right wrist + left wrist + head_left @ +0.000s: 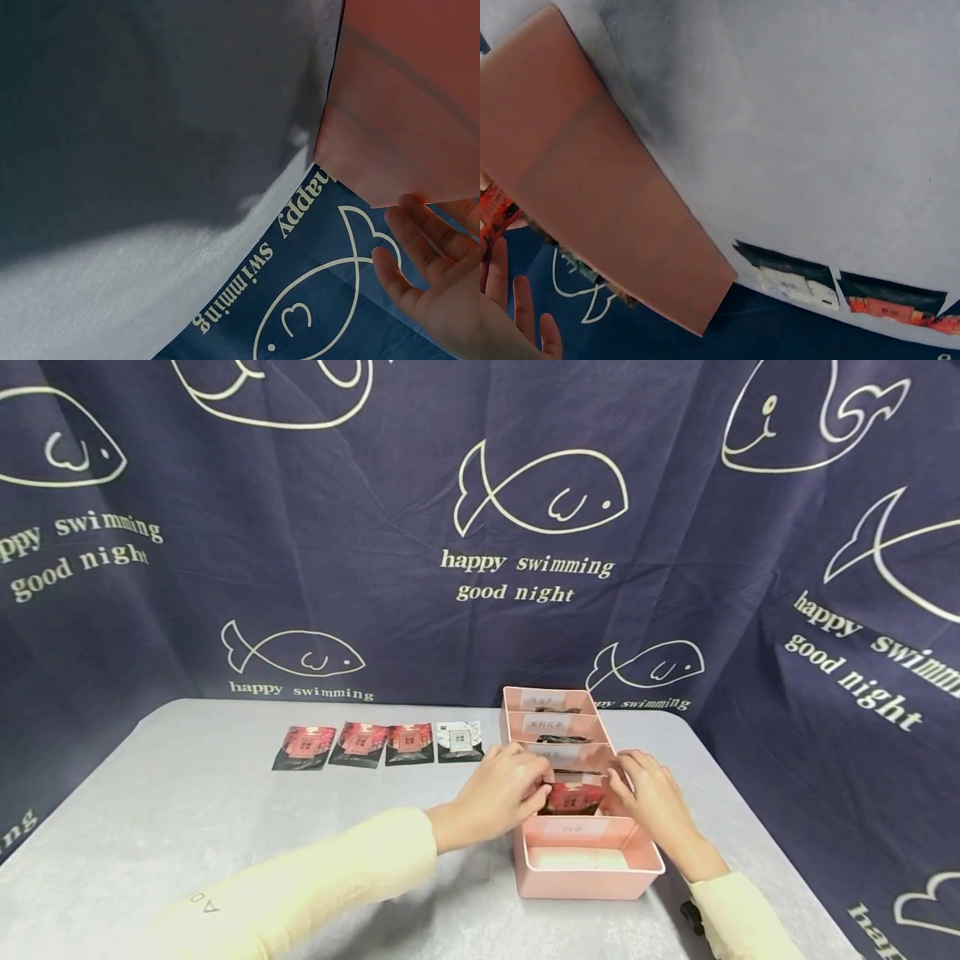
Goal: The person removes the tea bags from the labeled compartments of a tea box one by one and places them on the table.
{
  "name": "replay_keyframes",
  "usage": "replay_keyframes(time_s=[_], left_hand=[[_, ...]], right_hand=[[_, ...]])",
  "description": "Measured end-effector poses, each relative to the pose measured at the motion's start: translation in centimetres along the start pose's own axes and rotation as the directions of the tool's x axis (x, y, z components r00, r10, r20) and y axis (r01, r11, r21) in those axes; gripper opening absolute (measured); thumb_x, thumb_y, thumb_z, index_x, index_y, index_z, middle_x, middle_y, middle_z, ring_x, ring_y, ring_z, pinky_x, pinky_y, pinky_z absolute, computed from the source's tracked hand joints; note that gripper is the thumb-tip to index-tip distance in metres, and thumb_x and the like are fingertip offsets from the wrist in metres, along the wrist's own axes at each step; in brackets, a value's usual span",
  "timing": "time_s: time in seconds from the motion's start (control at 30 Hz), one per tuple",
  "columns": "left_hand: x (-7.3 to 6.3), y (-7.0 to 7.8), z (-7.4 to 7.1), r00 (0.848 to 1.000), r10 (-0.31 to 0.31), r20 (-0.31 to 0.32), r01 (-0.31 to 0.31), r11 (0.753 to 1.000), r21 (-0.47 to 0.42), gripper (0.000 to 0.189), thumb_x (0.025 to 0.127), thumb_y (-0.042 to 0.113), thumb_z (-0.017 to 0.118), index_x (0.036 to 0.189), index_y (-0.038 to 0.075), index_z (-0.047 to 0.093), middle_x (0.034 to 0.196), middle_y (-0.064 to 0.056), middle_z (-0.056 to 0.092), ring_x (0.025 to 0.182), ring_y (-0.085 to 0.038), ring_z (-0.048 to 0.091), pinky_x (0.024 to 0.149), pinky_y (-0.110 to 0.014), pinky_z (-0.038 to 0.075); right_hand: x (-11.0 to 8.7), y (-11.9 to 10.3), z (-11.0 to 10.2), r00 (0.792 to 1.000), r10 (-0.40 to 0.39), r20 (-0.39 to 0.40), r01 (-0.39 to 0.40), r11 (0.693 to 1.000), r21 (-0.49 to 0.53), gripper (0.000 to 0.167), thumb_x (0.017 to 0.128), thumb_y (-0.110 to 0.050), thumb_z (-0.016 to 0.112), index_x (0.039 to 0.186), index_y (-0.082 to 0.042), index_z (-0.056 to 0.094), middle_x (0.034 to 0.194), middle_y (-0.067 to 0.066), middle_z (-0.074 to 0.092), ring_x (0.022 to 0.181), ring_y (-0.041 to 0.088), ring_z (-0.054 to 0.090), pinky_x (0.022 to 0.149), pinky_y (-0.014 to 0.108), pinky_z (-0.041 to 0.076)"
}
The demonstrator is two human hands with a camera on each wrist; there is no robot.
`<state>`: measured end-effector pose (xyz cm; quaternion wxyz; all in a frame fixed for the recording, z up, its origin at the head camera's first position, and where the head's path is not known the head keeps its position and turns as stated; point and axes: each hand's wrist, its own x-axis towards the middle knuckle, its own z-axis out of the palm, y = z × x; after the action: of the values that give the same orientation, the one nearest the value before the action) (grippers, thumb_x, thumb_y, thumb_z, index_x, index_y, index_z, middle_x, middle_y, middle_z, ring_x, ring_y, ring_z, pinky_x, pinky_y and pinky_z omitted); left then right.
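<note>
A long pink divided box stands on the table, with paper labels on its compartments. My left hand reaches over the left rim and pinches the upper left of a red and black tea sachet. This sachet sits upright in the compartment just behind the front one. In the left wrist view, the sachet's red edge shows at the fingers. My right hand is at the box's right rim, beside the sachet, its fingers loosely bent. The right wrist view shows its fingertips at the rim; whether they touch the sachet is hidden.
Left of the box lie three red and black sachets and a white and black one in a row. Dark sachets stand in the rear compartments. A small black object is by the right sleeve. A navy curtain hangs behind the table.
</note>
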<state>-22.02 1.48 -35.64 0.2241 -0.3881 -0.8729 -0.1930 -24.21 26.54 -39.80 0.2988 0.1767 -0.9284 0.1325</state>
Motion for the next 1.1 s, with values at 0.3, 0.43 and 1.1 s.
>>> replay_keyframes(time_s=[0.3, 0.43, 1.1], left_hand=[[1.3, -0.3, -2.1, 0.997, -0.016, -0.075, 0.014, 1.000, -0.017, 0.005, 0.082, 0.019, 0.058, 0.085, 0.021, 0.060, 0.078, 0.012, 0.063, 0.079, -0.009, 0.049, 0.071, -0.027, 0.037], [1.6, -0.9, -3.2, 0.995, -0.018, -0.099, 0.015, 0.999, -0.031, 0.004, 0.082, 0.019, 0.058, 0.086, 0.020, 0.060, 0.075, 0.011, 0.061, 0.079, -0.008, 0.050, 0.074, -0.029, 0.039], [-0.4, -5.7, -6.8, 0.968, -0.203, -0.149, 0.199, 0.979, -0.043, 0.005, 0.079, 0.017, 0.056, 0.081, 0.019, 0.060, 0.069, 0.012, 0.056, 0.079, -0.011, 0.052, 0.072, -0.035, 0.038]], right_hand=[[-0.2, 0.1, 0.1, 1.000, -0.002, -0.012, 0.002, 1.000, 0.006, 0.017, 0.081, -0.010, 0.059, 0.091, 0.002, 0.064, 0.092, 0.015, 0.063, 0.087, 0.033, 0.059, 0.073, 0.049, 0.045], [-0.2, 0.1, 0.2, 1.000, -0.003, -0.014, 0.004, 1.000, 0.014, 0.016, 0.081, -0.011, 0.059, 0.091, 0.001, 0.064, 0.092, 0.015, 0.063, 0.087, 0.033, 0.059, 0.073, 0.049, 0.045], [-0.1, 0.4, 0.3, 0.999, -0.026, -0.047, 0.027, 0.999, 0.034, 0.016, 0.080, -0.009, 0.060, 0.091, 0.001, 0.065, 0.092, 0.015, 0.063, 0.086, 0.033, 0.059, 0.073, 0.048, 0.045]])
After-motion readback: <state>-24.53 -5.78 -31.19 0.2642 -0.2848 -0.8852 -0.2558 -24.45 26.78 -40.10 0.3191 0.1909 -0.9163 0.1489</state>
